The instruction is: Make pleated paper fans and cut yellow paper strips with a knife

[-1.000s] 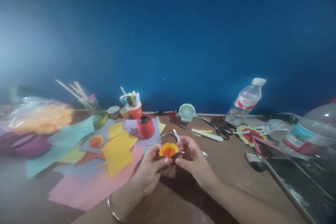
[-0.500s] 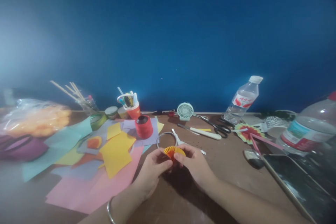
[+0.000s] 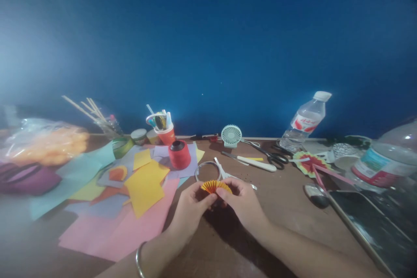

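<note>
A small pleated paper fan (image 3: 212, 186), yellow with orange in its folds, is spread in an arc between my two hands. My left hand (image 3: 189, 208) pinches its left part between thumb and fingers. On the other side my right hand (image 3: 243, 206) grips the right part, its thumb pressed over the pleats. The fan's lower part is hidden by my thumbs. Just beyond my fingers lie a roll of clear tape (image 3: 208, 170) and white-handled scissors (image 3: 224, 171), partly covered by the hands.
Coloured paper sheets (image 3: 143, 228) spread on the left, with a red thread spool (image 3: 179, 155) behind. Further back stand a cup of pens (image 3: 167, 134) and a small fan (image 3: 231, 136). A knife (image 3: 257, 163), black scissors (image 3: 276, 159), bottles (image 3: 308, 117) and a phone (image 3: 365, 221) lie or stand rightward.
The paper fan's pleats are spread into a wider, more even arc, with more folds showing on the right. Both hands keep their hold. The view has shifted slightly.
</note>
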Demonstrator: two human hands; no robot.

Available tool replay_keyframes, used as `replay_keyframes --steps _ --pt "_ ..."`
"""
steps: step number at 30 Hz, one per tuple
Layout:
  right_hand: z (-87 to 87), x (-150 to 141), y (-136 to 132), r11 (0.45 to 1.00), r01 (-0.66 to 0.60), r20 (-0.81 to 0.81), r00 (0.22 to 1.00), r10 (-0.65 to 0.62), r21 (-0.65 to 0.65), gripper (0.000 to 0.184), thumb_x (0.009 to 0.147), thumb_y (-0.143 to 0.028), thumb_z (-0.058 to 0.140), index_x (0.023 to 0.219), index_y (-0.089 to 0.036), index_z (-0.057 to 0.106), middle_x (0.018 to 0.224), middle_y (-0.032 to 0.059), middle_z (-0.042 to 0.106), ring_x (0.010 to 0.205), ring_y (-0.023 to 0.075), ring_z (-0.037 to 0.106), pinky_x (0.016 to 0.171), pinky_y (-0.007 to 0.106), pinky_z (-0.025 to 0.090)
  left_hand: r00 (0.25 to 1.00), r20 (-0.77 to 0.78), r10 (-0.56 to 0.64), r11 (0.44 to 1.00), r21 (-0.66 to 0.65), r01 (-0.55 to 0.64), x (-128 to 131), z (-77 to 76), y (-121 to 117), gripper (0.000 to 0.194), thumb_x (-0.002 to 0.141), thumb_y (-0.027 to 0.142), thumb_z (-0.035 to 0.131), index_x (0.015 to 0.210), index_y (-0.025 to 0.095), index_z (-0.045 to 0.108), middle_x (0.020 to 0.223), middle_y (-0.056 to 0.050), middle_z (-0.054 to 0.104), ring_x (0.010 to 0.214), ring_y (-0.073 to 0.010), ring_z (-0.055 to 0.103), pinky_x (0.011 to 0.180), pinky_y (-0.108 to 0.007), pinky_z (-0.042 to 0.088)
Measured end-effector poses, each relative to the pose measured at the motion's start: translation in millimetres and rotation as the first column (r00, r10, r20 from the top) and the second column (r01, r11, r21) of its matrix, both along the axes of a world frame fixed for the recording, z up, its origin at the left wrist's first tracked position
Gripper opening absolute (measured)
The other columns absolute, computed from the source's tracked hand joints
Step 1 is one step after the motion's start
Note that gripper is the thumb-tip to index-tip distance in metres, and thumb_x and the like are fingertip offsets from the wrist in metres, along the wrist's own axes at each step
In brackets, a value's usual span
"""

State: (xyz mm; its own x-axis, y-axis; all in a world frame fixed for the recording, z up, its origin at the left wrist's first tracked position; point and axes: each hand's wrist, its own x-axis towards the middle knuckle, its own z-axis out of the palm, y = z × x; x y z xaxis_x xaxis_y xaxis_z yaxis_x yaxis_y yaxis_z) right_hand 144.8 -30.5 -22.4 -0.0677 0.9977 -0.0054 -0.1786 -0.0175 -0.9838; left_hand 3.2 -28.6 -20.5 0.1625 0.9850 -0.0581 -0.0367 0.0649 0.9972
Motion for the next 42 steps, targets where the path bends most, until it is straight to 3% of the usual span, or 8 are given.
replay_keyframes --steps 6,15,24,28,33,42 --pt "2.7 -0.2 -2.0 1.0 0.004 0.002 1.0 -0.004 -0.024 0.01 0.067 -0.026 0.067 0.069 -0.017 0.065 0.059 -0.0018 0.059 0.053 0.0121 0.05 0.052 0.025 0.041 0.997 -0.083 -0.013 1.0 0.001 0.013 -0.2 -0.1 0.7 0.015 0.068 0.022 0.067 0.081 0.014 0.065 0.067 -0.003 0.067 0.063 -0.0174 0.06 0.057 -0.026 0.044" --pt "3.6 -0.7 -3.4 0.999 -0.015 -0.027 1.0 0.014 -0.031 0.011 0.065 -0.027 0.07 0.064 -0.018 0.064 0.058 -0.0006 0.063 0.053 0.0159 0.057 0.055 0.029 0.045 0.998 -0.034 -0.054 0.998 -0.042 0.052 0.3 2.1 -0.4 0.009 0.063 0.016 0.069 0.072 0.014 0.066 0.056 0.0 0.063 0.052 -0.0139 0.056 0.053 -0.025 0.044" --pt "-1.3 2.7 -2.0 0.998 0.011 0.156 0.988 -0.02 0.056 0.007 0.067 -0.023 0.068 0.073 -0.019 0.072 0.075 0.0032 0.068 0.072 0.0196 0.06 0.069 0.03 0.045 0.991 -0.122 -0.058 0.998 -0.037 0.054 -0.7 3.5 -0.1 0.012 0.064 0.014 0.064 0.075 0.014 0.069 0.058 -0.001 0.065 0.052 -0.0137 0.056 0.048 -0.023 0.043" --pt "-0.1 1.5 -2.0 1.0 0.014 0.15 0.989 -0.014 0.0 0.009 0.065 -0.022 0.069 0.072 -0.018 0.069 0.071 0.0025 0.067 0.07 0.0194 0.06 0.067 0.03 0.045 0.984 -0.172 -0.053 0.998 -0.05 0.045 -0.4 1.8 -0.5 0.012 0.064 0.015 0.063 0.074 0.014 0.069 0.056 0.001 0.063 0.052 -0.0134 0.056 0.048 -0.022 0.043" --pt "0.3 -0.7 -2.3 0.998 0.055 0.079 0.995 -0.054 -0.013 0.024 0.059 -0.016 0.07 0.081 -0.017 0.062 0.074 0.0005 0.065 0.07 0.0178 0.061 0.065 0.028 0.047 0.972 -0.218 -0.085 0.996 -0.052 0.076 -3.2 -2.4 0.6 0.013 0.064 0.013 0.06 0.074 0.014 0.068 0.059 0.0 0.064 0.056 -0.0141 0.056 0.052 -0.023 0.044" --pt "-3.5 -0.5 -2.6 0.999 0.009 0.111 0.994 -0.014 0.047 0.026 0.061 -0.011 0.065 0.085 -0.018 0.058 0.081 0.0019 0.064 0.075 0.0175 0.06 0.07 0.03 0.047 0.944 -0.306 -0.124 0.99 0.029 0.14 -8.7 -4.9 2.4 0.007 0.071 0.019 0.061 0.072 0.015 0.066 0.064 -0.001 0.065 0.062 -0.016 0.058 0.056 -0.024 0.042"
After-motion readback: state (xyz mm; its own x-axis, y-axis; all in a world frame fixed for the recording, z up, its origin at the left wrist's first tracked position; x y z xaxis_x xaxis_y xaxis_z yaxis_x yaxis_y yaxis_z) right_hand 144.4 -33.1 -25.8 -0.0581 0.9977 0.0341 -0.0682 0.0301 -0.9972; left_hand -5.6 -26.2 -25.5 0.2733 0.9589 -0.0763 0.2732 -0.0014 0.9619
